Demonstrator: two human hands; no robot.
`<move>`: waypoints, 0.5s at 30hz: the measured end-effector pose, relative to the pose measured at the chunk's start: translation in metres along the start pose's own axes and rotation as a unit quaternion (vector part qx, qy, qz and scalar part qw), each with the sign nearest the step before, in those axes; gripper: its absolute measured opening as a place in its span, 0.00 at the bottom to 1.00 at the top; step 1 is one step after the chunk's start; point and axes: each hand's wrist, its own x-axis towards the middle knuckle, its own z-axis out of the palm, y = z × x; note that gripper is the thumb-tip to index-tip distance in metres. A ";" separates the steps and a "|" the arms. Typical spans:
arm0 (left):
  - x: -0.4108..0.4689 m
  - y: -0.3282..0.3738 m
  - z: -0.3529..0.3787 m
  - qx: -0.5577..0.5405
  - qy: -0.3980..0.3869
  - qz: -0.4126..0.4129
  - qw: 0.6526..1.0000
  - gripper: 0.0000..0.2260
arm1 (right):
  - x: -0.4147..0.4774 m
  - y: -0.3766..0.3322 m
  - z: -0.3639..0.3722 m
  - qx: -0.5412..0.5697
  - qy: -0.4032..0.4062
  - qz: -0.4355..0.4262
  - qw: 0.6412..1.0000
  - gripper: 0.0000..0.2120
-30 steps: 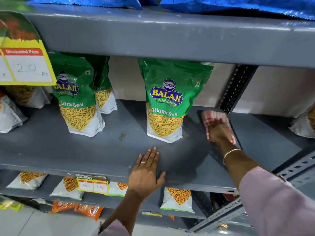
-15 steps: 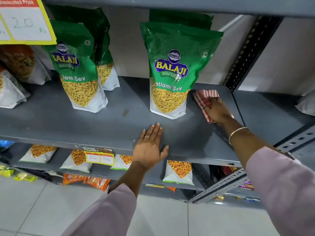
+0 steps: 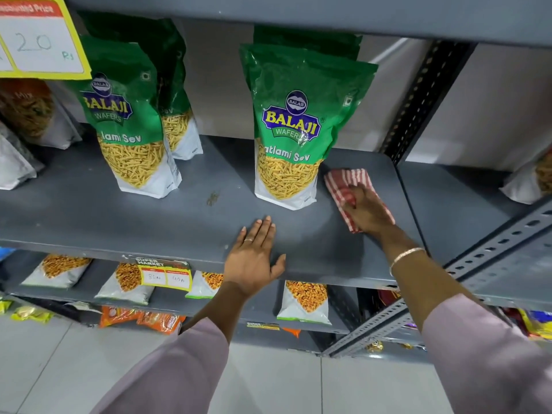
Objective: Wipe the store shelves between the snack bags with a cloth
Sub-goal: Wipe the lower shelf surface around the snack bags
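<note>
A grey metal shelf (image 3: pixel 185 222) carries upright green snack bags. One green bag (image 3: pixel 294 130) stands mid-right with another behind it, and a second pair of green bags (image 3: pixel 125 121) stands to the left. My right hand (image 3: pixel 369 209) presses a red-and-white striped cloth (image 3: pixel 346 180) flat on the shelf, just right of the mid-right bag. Fingers together and palm down, my left hand (image 3: pixel 254 258) rests on the shelf's front edge and holds nothing. A small brown smudge (image 3: pixel 212 198) marks the shelf between the two bag groups.
A yellow price tag (image 3: pixel 38 37) hangs at the top left. A perforated upright post (image 3: pixel 424 100) bounds the shelf on the right, with an adjoining shelf (image 3: pixel 454 204) beyond. White snack packs (image 3: pixel 303 300) and a price label (image 3: pixel 164 274) sit on the lower shelf. Tiled floor lies below.
My right hand has slid the cloth toward the front and left, closer to the mid-right bag. The view has tilted downward. My left hand has stayed on the shelf edge.
</note>
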 end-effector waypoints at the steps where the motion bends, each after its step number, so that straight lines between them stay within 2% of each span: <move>1: 0.000 0.000 0.000 0.003 0.000 0.002 1.000 0.35 | -0.014 0.001 0.000 -0.004 -0.008 -0.021 1.000 0.25; 5: -0.002 -0.002 0.005 -0.020 0.026 0.017 0.999 0.29 | -0.082 -0.005 -0.003 -0.014 -0.034 -0.048 0.998 0.20; 9: -0.002 0.000 -0.001 -0.016 0.000 0.013 1.000 0.30 | -0.161 -0.025 0.005 0.033 -0.011 -0.152 0.988 0.22; 11: -0.004 -0.001 -0.003 -0.008 -0.020 0.010 1.000 0.34 | -0.185 -0.029 0.003 0.074 -0.051 -0.146 0.985 0.22; 13: -0.005 -0.002 -0.002 -0.017 -0.029 0.002 0.999 0.39 | -0.197 -0.032 -0.009 0.199 -0.093 -0.106 0.970 0.16; 14: -0.005 -0.002 -0.003 -0.026 -0.023 0.001 0.999 0.40 | -0.201 -0.035 -0.018 0.301 -0.113 -0.067 0.944 0.13; 15: -0.006 -0.001 -0.005 -0.043 -0.016 -0.002 0.999 0.41 | -0.204 -0.036 -0.024 0.430 -0.121 -0.024 0.895 0.13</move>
